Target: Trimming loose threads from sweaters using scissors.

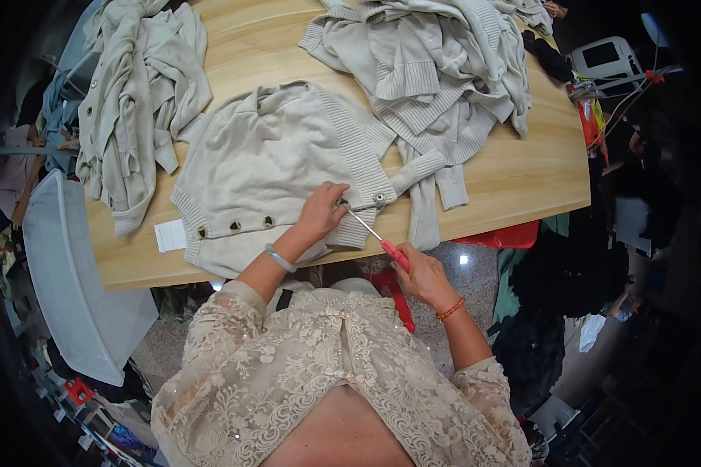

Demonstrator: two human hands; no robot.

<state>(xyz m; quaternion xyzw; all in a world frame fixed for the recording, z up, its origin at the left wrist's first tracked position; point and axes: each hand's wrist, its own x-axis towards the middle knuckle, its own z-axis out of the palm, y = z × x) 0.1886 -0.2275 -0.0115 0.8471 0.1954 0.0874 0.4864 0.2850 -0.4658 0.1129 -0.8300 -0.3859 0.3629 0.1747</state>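
A cream knit cardigan [265,152] lies spread on the table in front of me, with ribbed bands and a row of dark buttons along its near edge. My left hand [321,212] is closed on the cardigan's front, thumb and fingers pinching around a dark button [341,202]. In my right hand [427,279] is a screwdriver-like tool [393,252] with a red handle and thin metal shaft. Its shaft points up and left, and the tip meets the spot by my left fingertips, which partly hide it. Another button [379,198] sits on the ribbed band just right of there.
The wooden table [522,183] carries a heap of cream knitwear [444,70] at far right and another pile [132,109] at left. A white paper card [170,236] lies by the cardigan's left corner. Beside the table's left edge stands a translucent white bin [74,272].
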